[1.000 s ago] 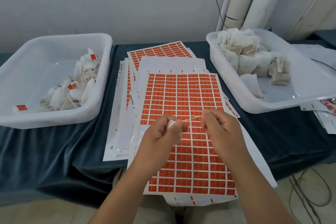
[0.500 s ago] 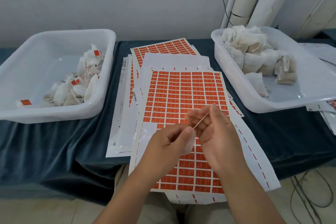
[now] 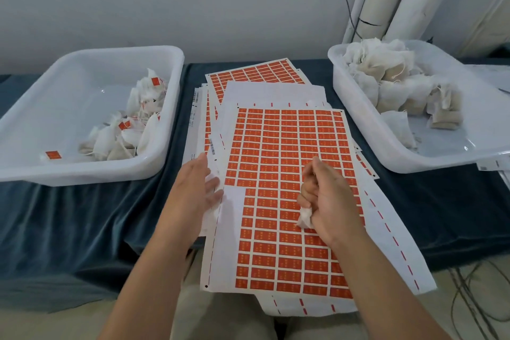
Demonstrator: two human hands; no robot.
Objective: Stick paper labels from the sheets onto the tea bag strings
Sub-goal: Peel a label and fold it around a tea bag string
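**So, which hand goes for the next label?**

My right hand (image 3: 328, 201) is curled round a tea bag (image 3: 305, 218), with the white bag poking out under the fist. I can't make out the string. It sits over the middle of the top label sheet (image 3: 289, 146). My left hand (image 3: 198, 188) lies flat and relaxed at the sheet's left edge, just beside the bare patch (image 3: 234, 201). The nearest orange labels (image 3: 251, 201) run long-side left-right, just right of that patch, so I'd say the left hand is closer.
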